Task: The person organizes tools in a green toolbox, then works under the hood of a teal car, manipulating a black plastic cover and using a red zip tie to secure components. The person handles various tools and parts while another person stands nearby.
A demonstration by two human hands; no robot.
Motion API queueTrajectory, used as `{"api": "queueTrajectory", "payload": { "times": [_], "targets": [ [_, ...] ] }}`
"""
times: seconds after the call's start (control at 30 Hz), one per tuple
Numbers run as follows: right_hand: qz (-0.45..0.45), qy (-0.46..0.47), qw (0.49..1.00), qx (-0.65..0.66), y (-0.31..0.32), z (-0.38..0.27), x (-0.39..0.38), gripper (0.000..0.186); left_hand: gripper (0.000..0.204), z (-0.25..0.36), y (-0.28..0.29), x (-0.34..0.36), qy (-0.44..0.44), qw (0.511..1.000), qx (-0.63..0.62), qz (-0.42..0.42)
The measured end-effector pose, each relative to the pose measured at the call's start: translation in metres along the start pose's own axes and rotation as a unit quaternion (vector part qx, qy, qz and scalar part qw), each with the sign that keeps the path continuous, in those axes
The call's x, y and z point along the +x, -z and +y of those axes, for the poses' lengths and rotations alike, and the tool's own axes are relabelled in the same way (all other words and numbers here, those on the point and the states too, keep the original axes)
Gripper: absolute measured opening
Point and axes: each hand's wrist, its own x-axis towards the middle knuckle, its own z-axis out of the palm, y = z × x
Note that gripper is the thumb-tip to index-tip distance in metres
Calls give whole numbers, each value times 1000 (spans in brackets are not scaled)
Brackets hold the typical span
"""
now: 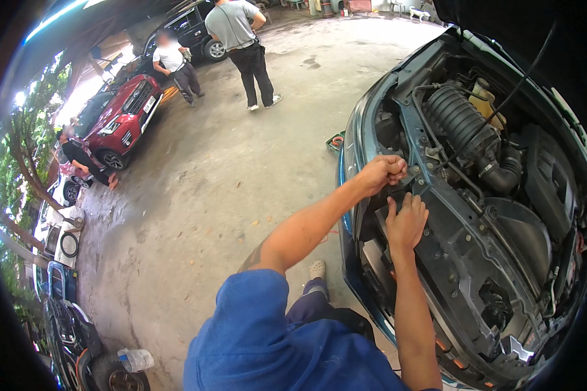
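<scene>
I stand at the front of a dark blue car [355, 130] with its bonnet raised. My left hand [383, 174] is closed with the fingers curled together above the corner of the engine bay, by the headlight side. What it pinches, if anything, is too small to make out. Just nearer to me, my right hand [407, 223] rests on the black front panel [447, 251], its thumb apart from the fingers and nothing visible in it. Beyond the hands are a ribbed black air intake housing [460, 120] and a yellowish reservoir [484, 103].
A thin prop rod [525, 75] slants across the engine bay. On the floor beside the car lies a green tray [336, 141] with orange items. Two people stand farther off, and another crouches near a red car [120, 117]. A clear plastic container [135, 360] sits on a tyre at lower left.
</scene>
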Motion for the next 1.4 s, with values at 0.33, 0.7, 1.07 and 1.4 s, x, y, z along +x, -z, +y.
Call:
{"api": "queueTrajectory", "payload": {
  "times": [0.33,0.7,1.07,1.4],
  "targets": [
    [13,3,1000,-4,-2,1,-1,49,31,12,-9,4,34,994,105,10],
    [16,15,1000,8,-2,3,-1,46,30,15,-55,-10,-175,803,525,220],
    [38,10,999,-10,-4,2,-2,47,30,69,-52,-15,-158,620,764,90],
    [-22,-15,1000,-9,-3,2,1,47,18,70,-54,-7,-138,593,793,18]
  ]
}}
